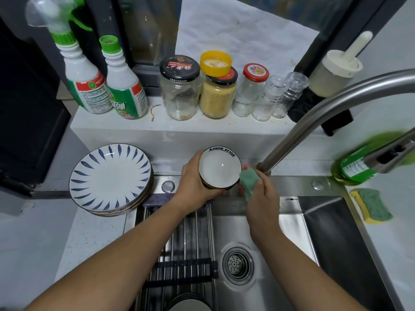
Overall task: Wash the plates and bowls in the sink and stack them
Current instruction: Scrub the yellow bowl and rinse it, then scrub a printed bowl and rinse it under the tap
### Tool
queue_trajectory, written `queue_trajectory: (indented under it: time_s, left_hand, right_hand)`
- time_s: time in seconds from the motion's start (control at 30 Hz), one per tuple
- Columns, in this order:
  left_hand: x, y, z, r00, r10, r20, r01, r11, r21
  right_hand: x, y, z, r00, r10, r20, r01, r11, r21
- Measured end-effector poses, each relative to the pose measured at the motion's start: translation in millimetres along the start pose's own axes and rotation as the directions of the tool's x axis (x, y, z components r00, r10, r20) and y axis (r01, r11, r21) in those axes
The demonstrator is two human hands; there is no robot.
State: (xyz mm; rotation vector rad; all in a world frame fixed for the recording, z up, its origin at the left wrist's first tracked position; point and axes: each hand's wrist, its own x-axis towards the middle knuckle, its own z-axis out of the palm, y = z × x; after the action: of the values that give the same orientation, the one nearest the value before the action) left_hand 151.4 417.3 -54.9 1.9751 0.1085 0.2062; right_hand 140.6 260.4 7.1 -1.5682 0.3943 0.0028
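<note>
Below both forearms, under the rack [179, 248], a dark dish [189, 303] lies cut off — unclear what. Further out, left hand [193, 180] grips the bowl [220, 168] tilted; right hand [261, 196] pinches the cloth [248, 179] at its rim. Best to turn the bowl, wiping inside and out. Left of the hands, plates [110, 178] sit stacked.
</note>
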Motion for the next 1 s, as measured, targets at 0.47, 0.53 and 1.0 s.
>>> queue_trajectory:
  time_s: [0.47, 0.53, 1.0]
  left_hand:
    - [-30, 16, -5, 0.970, -0.237, 0.052, 0.233, 0.969, 0.078]
    - [-54, 26, -19, 0.956, -0.286, 0.065, 0.285, 0.958, 0.033]
    - [-304, 60, -63, 0.788, -0.573, 0.225, 0.610, 0.777, -0.154]
  right_hand:
    - [-26, 5, -38, 0.987, 0.043, 0.154, -0.035, 0.998, -0.054]
    - [-39, 1, -48, 0.960, 0.121, 0.251, -0.106, 0.992, -0.074]
    - [-139, 43, -97, 0.706, 0.310, 0.637, 0.007, 0.896, -0.444]
